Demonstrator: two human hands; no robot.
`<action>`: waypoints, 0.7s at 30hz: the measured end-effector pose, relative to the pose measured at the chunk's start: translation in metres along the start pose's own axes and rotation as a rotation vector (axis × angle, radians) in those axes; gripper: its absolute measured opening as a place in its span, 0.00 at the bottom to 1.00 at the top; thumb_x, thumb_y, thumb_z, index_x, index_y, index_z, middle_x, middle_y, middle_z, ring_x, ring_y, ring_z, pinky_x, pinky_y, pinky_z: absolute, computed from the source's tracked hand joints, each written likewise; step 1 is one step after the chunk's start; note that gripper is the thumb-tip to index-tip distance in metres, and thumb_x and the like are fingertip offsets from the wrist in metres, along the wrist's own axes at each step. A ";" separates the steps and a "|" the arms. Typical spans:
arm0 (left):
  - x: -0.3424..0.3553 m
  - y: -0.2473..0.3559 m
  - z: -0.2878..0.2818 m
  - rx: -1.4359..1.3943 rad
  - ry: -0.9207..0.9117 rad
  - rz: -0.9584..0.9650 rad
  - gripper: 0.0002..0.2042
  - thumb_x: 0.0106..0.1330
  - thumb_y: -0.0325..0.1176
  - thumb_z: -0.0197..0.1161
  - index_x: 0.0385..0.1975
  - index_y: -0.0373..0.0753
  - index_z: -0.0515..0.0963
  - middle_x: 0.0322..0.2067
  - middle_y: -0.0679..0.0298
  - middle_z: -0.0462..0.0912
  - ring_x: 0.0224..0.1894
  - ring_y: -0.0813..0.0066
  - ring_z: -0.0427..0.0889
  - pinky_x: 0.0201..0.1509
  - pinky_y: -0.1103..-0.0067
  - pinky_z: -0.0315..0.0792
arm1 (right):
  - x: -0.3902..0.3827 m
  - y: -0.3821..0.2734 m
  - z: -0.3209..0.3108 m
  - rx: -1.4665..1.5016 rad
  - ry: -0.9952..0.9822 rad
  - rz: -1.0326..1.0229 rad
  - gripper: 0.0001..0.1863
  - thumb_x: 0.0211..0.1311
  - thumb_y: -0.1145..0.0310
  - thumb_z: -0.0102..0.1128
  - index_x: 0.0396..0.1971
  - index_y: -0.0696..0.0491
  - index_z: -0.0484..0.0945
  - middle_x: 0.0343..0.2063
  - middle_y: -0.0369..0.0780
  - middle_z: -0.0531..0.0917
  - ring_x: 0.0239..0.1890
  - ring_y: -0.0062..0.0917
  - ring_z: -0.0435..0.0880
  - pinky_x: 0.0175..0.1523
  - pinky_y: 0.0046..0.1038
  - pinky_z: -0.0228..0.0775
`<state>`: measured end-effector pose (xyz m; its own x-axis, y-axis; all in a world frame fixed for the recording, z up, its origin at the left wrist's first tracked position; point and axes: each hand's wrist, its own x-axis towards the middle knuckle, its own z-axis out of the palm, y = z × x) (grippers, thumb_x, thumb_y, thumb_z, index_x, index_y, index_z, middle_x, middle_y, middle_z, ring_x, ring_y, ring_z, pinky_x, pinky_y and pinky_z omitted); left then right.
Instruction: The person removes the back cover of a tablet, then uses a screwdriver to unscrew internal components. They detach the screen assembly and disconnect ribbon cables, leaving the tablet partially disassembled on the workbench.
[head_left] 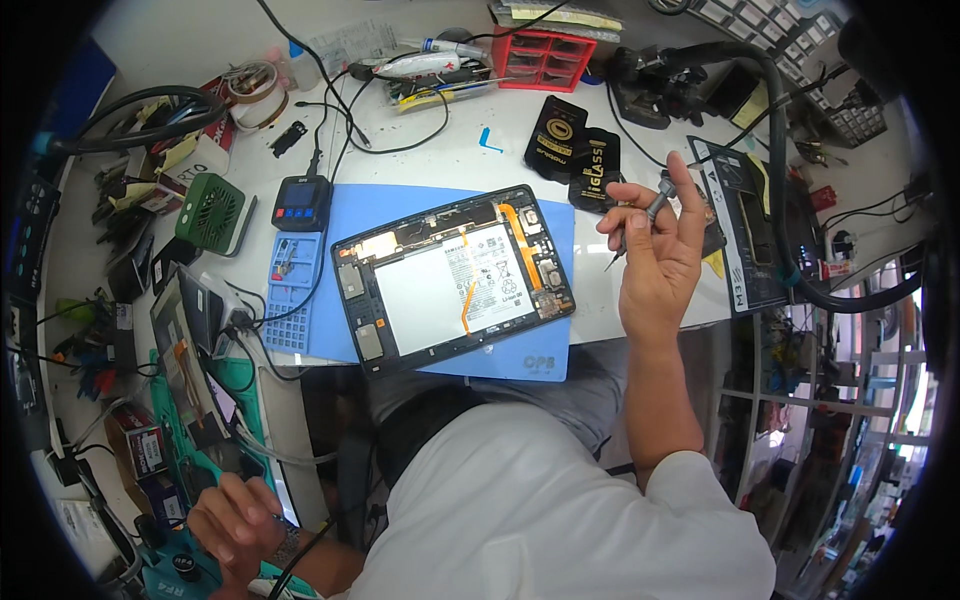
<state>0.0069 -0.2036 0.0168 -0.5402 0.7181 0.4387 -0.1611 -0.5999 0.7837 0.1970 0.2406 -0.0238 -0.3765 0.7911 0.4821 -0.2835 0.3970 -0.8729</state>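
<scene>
An opened tablet [405,345] lies tilted on a blue work mat [340,215], its back cover off. Inside it show a large white battery [420,305], orange ribbon cables [520,240] and small boards. To the right of the tablet, my right hand [662,260] is raised with a slim grey screwdriver [655,205] held between its fingers, the dark tip pointing down and left. My left hand [238,520] is low at the left, away from the tablet, beside a teal device [180,570]. Its fingers are curled, and what they hold, if anything, is hidden.
Left of the tablet stand a small black device with a screen [301,203], a blue parts tray [290,295] and a green fan [214,215]. Two black packs [556,135] lie behind it, near a red drawer box [543,60]. Cables cross the bench; a thick black hose [775,110] arches at right.
</scene>
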 end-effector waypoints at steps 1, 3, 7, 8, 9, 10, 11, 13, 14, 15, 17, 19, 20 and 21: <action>0.007 -0.003 -0.003 -0.190 -0.112 0.022 0.20 0.64 0.48 0.86 0.43 0.42 0.86 0.45 0.59 0.87 0.53 0.62 0.85 0.55 0.61 0.79 | -0.003 0.001 -0.004 -0.028 -0.005 0.009 0.31 0.86 0.77 0.51 0.83 0.59 0.57 0.55 0.49 0.87 0.41 0.13 0.82 0.45 0.17 0.71; 0.021 -0.005 -0.003 -0.509 -0.441 0.149 0.09 0.64 0.30 0.84 0.37 0.37 0.89 0.40 0.53 0.93 0.47 0.60 0.92 0.50 0.61 0.85 | -0.011 0.010 -0.001 -0.022 -0.040 0.048 0.32 0.86 0.77 0.51 0.84 0.59 0.55 0.55 0.49 0.87 0.41 0.13 0.82 0.44 0.16 0.70; 0.020 0.006 0.000 -0.360 -0.638 0.314 0.06 0.60 0.19 0.79 0.27 0.35 0.87 0.27 0.55 0.89 0.32 0.63 0.92 0.36 0.75 0.73 | -0.024 0.020 -0.011 -0.087 -0.040 0.135 0.28 0.86 0.75 0.53 0.80 0.61 0.62 0.52 0.47 0.88 0.41 0.13 0.81 0.46 0.17 0.71; 0.018 0.011 -0.004 -0.234 -0.680 0.240 0.06 0.61 0.20 0.79 0.27 0.35 0.87 0.26 0.57 0.89 0.30 0.65 0.91 0.34 0.76 0.70 | -0.024 0.022 -0.013 -0.119 -0.046 0.148 0.27 0.86 0.75 0.53 0.79 0.61 0.64 0.52 0.47 0.89 0.42 0.14 0.81 0.46 0.18 0.71; 0.015 0.018 -0.007 -0.107 -0.721 0.165 0.06 0.62 0.22 0.80 0.27 0.35 0.88 0.26 0.58 0.88 0.29 0.67 0.90 0.31 0.77 0.68 | -0.025 0.023 -0.011 -0.127 -0.058 0.154 0.25 0.86 0.75 0.54 0.77 0.61 0.67 0.52 0.46 0.89 0.43 0.14 0.81 0.48 0.18 0.72; 0.014 0.023 -0.009 0.019 -0.761 0.087 0.06 0.63 0.23 0.80 0.27 0.36 0.88 0.25 0.59 0.88 0.27 0.69 0.89 0.28 0.79 0.65 | -0.026 0.024 -0.009 -0.136 -0.066 0.159 0.24 0.86 0.74 0.55 0.76 0.61 0.69 0.51 0.46 0.89 0.44 0.14 0.81 0.49 0.19 0.73; 0.014 0.025 -0.005 0.114 -0.751 0.022 0.06 0.63 0.25 0.81 0.27 0.35 0.89 0.25 0.61 0.88 0.26 0.71 0.89 0.27 0.80 0.63 | -0.027 0.023 -0.008 -0.146 -0.083 0.166 0.23 0.85 0.74 0.57 0.74 0.62 0.71 0.51 0.45 0.89 0.45 0.14 0.81 0.50 0.20 0.73; 0.015 0.031 0.003 0.300 -0.731 -0.111 0.08 0.63 0.29 0.83 0.29 0.34 0.89 0.25 0.63 0.88 0.24 0.74 0.88 0.23 0.82 0.60 | -0.029 0.025 -0.008 -0.188 -0.130 0.220 0.21 0.85 0.74 0.59 0.72 0.61 0.74 0.51 0.44 0.89 0.47 0.15 0.82 0.52 0.21 0.74; 0.008 0.033 0.001 0.413 -0.692 -0.141 0.12 0.59 0.34 0.87 0.30 0.34 0.90 0.25 0.64 0.89 0.22 0.75 0.86 0.21 0.83 0.61 | -0.029 0.028 -0.005 -0.199 -0.165 0.247 0.21 0.84 0.74 0.60 0.70 0.61 0.75 0.51 0.43 0.89 0.48 0.16 0.82 0.54 0.21 0.74; 0.002 0.031 0.000 0.500 -0.614 -0.136 0.13 0.57 0.34 0.88 0.31 0.34 0.90 0.25 0.64 0.88 0.22 0.76 0.86 0.21 0.83 0.63 | -0.030 0.029 -0.004 -0.214 -0.168 0.251 0.20 0.84 0.74 0.61 0.70 0.61 0.76 0.51 0.43 0.89 0.49 0.16 0.82 0.54 0.21 0.75; -0.002 0.031 0.003 0.681 -0.442 -0.138 0.15 0.54 0.35 0.91 0.32 0.35 0.90 0.24 0.64 0.88 0.22 0.76 0.86 0.22 0.82 0.68 | -0.034 0.031 -0.001 -0.234 -0.187 0.271 0.19 0.83 0.74 0.62 0.68 0.61 0.77 0.51 0.42 0.89 0.50 0.17 0.83 0.54 0.20 0.75; -0.001 0.019 0.012 0.857 -0.348 -0.048 0.18 0.47 0.33 0.93 0.32 0.34 0.90 0.23 0.64 0.87 0.20 0.75 0.85 0.23 0.81 0.73 | -0.039 0.030 0.000 -0.211 -0.197 0.258 0.19 0.83 0.74 0.63 0.67 0.62 0.78 0.53 0.43 0.88 0.53 0.19 0.84 0.54 0.21 0.76; -0.002 0.024 0.010 0.898 -0.314 -0.201 0.19 0.44 0.30 0.94 0.34 0.33 0.91 0.25 0.63 0.87 0.21 0.75 0.85 0.22 0.82 0.72 | -0.042 0.029 -0.003 -0.213 -0.186 0.244 0.19 0.83 0.74 0.63 0.67 0.62 0.79 0.53 0.43 0.88 0.53 0.19 0.84 0.54 0.21 0.76; -0.001 0.024 0.011 0.923 -0.335 -0.254 0.19 0.45 0.29 0.93 0.35 0.34 0.92 0.28 0.60 0.89 0.23 0.74 0.87 0.24 0.82 0.73 | -0.043 0.030 -0.006 -0.219 -0.191 0.217 0.19 0.83 0.74 0.63 0.67 0.63 0.79 0.54 0.43 0.88 0.53 0.19 0.84 0.54 0.21 0.76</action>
<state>0.0128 -0.2147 0.0404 -0.2967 0.9334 0.2015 0.5389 -0.0106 0.8423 0.2099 0.2213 -0.0714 -0.5714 0.7748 0.2705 0.0091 0.3356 -0.9420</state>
